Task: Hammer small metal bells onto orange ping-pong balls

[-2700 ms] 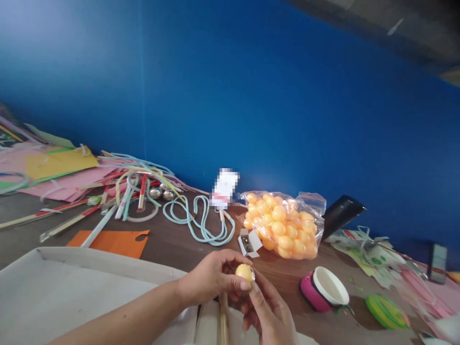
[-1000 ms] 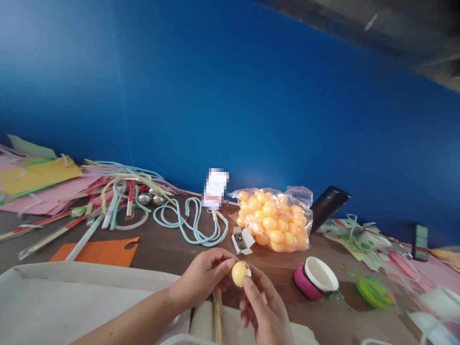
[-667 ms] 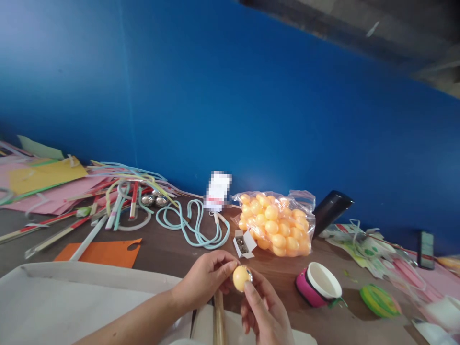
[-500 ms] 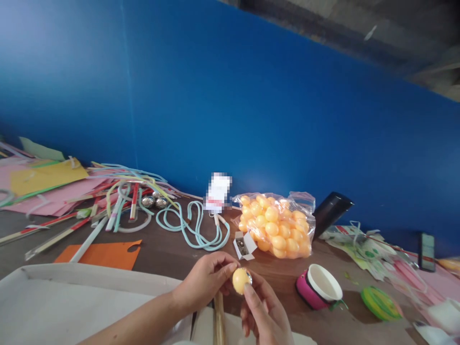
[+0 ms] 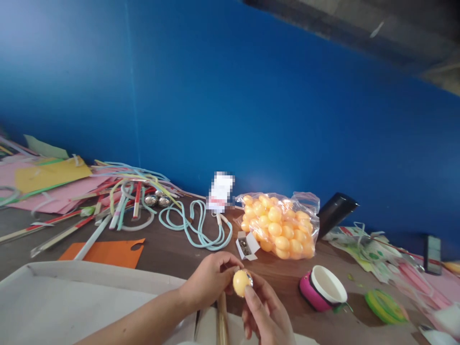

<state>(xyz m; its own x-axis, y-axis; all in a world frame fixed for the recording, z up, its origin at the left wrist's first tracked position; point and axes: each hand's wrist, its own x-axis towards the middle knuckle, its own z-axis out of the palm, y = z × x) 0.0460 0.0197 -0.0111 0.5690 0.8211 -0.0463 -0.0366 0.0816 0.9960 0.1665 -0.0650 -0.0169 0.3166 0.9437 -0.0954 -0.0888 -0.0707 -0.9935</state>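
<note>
A small pale-yellow ball (image 5: 241, 283) with a shiny silver part along its right side is between my two hands. My right hand (image 5: 268, 309) grips it from the right, thumb on the front and fingers behind. My left hand (image 5: 214, 279) is closed, its thumb and index fingertips pressed to the ball's upper left; its other fingers are partly hidden. Just beyond my hands stands an open little white box (image 5: 247, 245) of small metal pieces. Behind it lies a clear bag of orange balls (image 5: 279, 225). A gold-coloured stick (image 5: 222, 323) runs below my hands.
A white tray (image 5: 104, 273) fills the near left. Farther left are an orange sheet (image 5: 122, 254), coloured papers, sticks and silver balls (image 5: 158, 199). A blue cord (image 5: 192, 230) lies at centre. On the right are a pink-sleeved cup (image 5: 321, 288), green tape (image 5: 386, 306) and a phone (image 5: 432, 254).
The view has shifted slightly, so the table's things sit a little farther right. Both hands keep hold of the ball, which appears turned slightly.
</note>
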